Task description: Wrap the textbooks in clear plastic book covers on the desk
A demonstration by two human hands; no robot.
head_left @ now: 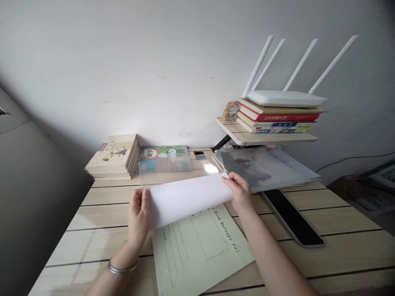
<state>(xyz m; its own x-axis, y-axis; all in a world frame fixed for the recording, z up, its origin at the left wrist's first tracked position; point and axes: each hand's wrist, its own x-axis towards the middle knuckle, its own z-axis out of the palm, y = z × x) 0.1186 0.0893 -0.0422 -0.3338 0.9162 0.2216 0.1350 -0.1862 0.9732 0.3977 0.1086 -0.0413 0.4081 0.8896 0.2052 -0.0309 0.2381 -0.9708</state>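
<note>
A pale green book (200, 250) lies open on the wooden desk (333, 222), showing a printed "This Book Belongs to" page. A white sheet (188, 199) curves up over its far end. My left hand (138, 218) grips the sheet's left edge, fingers closed on it. At the sheet's right corner my right hand (240, 192) pinches it. Just beyond the sheet lies a clear plastic cover (173, 168).
A stack of books (114, 158) stands at the back left, next to a colourful book (163, 153). More clear plastic sheets (262, 168) and a black tablet (293, 218) lie to the right. A small shelf (268, 137) holds books and a white router (285, 98).
</note>
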